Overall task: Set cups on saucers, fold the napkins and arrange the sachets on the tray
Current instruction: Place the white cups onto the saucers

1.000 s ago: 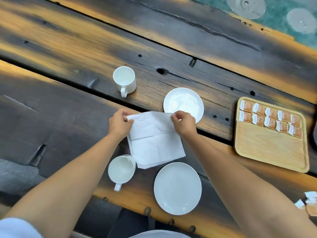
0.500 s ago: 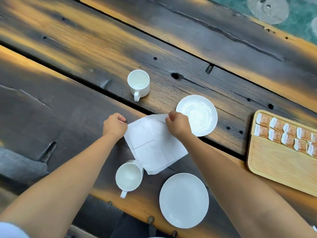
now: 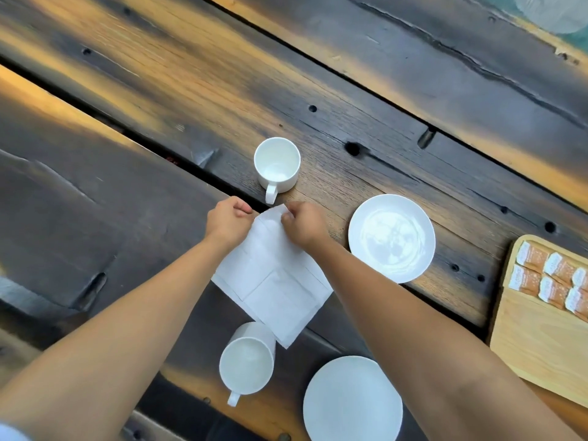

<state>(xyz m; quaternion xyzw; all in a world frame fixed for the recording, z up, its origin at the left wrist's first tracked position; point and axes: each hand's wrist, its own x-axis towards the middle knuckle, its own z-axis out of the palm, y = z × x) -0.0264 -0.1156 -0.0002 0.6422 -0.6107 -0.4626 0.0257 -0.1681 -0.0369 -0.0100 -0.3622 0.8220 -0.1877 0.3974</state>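
A white paper napkin (image 3: 273,281) lies on the dark wooden table (image 3: 159,90), turned like a diamond. My left hand (image 3: 227,219) and my right hand (image 3: 304,222) both pinch its far corner, close together. A white cup (image 3: 277,165) stands just beyond the hands. A second white cup (image 3: 246,361) stands near the table's front edge, touching the napkin's near corner. One empty white saucer (image 3: 392,238) sits to the right of my right hand, another saucer (image 3: 351,401) at the front. A wooden tray (image 3: 537,342) at the right holds several orange sachets (image 3: 552,276) in rows.
A gap between the table planks (image 3: 133,135) runs diagonally behind the hands. Green floor with a pale round shape (image 3: 553,11) shows at the top right beyond the table.
My hands have come together at the napkin's far corner, the right hand moving left. The napkin has turned to a diamond. The view has shifted left, cutting off part of the tray.
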